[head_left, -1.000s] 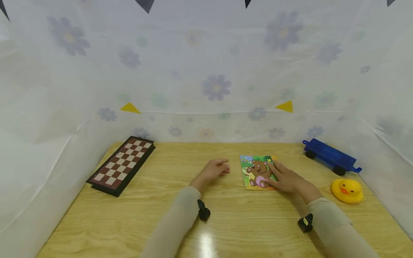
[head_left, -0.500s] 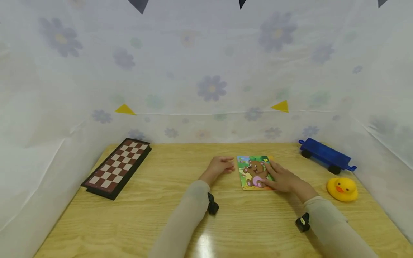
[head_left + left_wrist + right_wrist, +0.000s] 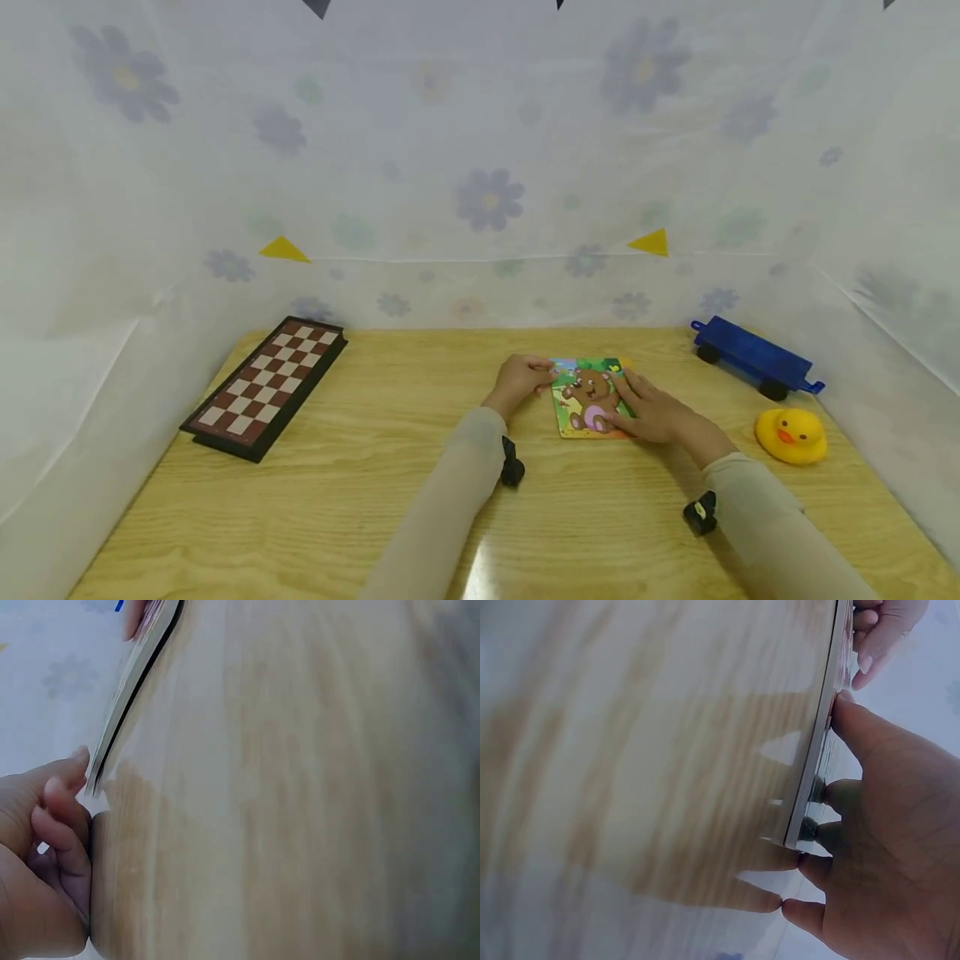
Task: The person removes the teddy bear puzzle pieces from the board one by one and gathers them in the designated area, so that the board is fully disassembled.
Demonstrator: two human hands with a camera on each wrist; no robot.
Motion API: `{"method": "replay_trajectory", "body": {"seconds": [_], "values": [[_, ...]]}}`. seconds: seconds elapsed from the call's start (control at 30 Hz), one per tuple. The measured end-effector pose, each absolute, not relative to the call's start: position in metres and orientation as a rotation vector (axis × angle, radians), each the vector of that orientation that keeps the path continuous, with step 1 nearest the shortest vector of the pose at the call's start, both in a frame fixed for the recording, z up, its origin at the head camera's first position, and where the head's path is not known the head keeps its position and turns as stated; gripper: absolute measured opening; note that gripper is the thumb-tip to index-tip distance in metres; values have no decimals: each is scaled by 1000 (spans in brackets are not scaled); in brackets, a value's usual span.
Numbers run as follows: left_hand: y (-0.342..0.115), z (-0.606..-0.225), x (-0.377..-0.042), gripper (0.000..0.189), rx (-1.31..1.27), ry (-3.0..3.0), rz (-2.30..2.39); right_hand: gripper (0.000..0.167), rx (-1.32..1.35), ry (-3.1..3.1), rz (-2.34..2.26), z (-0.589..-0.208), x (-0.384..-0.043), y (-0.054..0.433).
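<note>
A thin square bear picture board point(image 3: 587, 400) lies flat on the wooden table point(image 3: 337, 500). My right hand point(image 3: 660, 414) rests on its right side with the fingers spread over the picture. In the right wrist view, that hand's thumb and some fingertips point(image 3: 836, 796) touch the board's face, while other fingers reach past its edge. At the upper left edge of the board is my left hand point(image 3: 521, 382), loosely curled, its fingertips at the edge. The left wrist view shows this hand point(image 3: 45, 855) beside the board's corner point(image 3: 97, 776); whether it touches there is hard to tell.
A folded chessboard point(image 3: 270, 379) lies at the table's left. To the right are a blue toy wagon point(image 3: 753, 354) with black wheels and a yellow rubber duck point(image 3: 791, 435). Flowered white sheeting point(image 3: 420, 208) encloses the back and sides.
My left hand has moved right and slightly away from me, up to the board's left edge. The right hand stays on the board. The whole view has shifted slightly.
</note>
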State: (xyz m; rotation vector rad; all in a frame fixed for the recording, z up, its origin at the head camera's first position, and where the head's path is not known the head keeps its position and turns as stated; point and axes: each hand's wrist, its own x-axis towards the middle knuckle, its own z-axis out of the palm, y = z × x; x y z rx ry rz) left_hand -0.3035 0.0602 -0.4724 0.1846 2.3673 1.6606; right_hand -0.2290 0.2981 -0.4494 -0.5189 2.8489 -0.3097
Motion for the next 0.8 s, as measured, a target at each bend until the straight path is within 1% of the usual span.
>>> {"method": "replay_trajectory", "body": {"seconds": [0.27, 0.47, 0.6, 0.8], "values": [[55, -467, -303, 23, 182, 2403, 1563, 81, -558, 2834, -307, -455, -231, 299], [52, -464, -302, 33, 233, 2268, 1578, 87, -563, 2831, -266, -462, -232, 300], [53, -461, -300, 40, 238, 2210, 1596, 85, -575, 2852, -229, -461, -234, 301], [59, -458, -294, 50, 194, 2153, 1616, 80, -502, 2790, -274, -449, -231, 297]]}}
